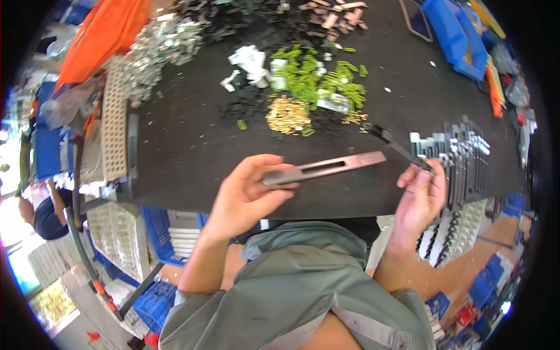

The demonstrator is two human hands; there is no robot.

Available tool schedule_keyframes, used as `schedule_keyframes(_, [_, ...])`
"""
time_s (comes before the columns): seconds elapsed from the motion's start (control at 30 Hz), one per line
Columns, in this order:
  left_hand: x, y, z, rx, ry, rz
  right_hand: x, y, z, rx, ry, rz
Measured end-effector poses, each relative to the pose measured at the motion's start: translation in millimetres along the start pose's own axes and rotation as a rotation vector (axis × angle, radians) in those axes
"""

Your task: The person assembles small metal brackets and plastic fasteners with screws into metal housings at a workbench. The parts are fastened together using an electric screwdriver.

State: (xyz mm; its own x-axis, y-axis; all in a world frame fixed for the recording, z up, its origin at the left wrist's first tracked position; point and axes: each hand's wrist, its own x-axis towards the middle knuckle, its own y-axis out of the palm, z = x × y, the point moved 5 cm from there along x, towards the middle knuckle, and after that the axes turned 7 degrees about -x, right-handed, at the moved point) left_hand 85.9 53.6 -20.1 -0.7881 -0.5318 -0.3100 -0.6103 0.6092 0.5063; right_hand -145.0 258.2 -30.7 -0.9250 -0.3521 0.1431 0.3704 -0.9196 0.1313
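slotted flat metal bar (326, 166) pinched in left hand (248, 192); right hand (421, 195) clamps thin dark tool (396, 146), possibly tweezers.

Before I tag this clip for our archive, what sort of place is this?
Probably a small-parts assembly workshop. The left hand holds a slotted metal bar above a dark workbench strewn with heaps of green plastic pieces and brass bits; blue parts bins line the edge.

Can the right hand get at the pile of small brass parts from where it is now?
Probably yes: the brass pile lies on open black table, but the right hand already pinches a thin dark tool.
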Motion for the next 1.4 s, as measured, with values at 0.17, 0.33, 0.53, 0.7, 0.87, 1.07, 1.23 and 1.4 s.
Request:
schedule_keyframes(0.17, [0,-22,-4,0.436,-0.091,-0.145,-5,-6,-14,-0.034,0.056,0.008])
schedule_keyframes(0.33, [4,-1,-34,1.104,0.063,-0.105,-1,-9,-16,-0.090,0.024,-0.010])
schedule_keyframes(0.53, [18,22,-84,1.217,0.248,-0.060,-3,-3,-14,-0.090,0.005,-0.045])
schedule_keyframes(0.7, [99,71,-88,1.226,0.417,0.105,-3,2,-14,-0.087,0.032,-0.007])
schedule_keyframes(0.87, [177,96,-67,1.432,0.603,0.315,-4,1,-10,-0.085,0.062,-0.013])
schedule_keyframes(1.07, [222,103,-62,1.654,0.751,0.204,-8,-3,-13,-0.083,0.110,-0.001])
schedule_keyframes(1.23, [251,101,-41,1.852,0.798,0.179,-6,-2,-16,-0.087,0.108,0.006])
schedule_keyframes(1.4, [227,107,-65,1.726,0.890,0.107,-1,3,-9,-0.083,0.058,0.001])
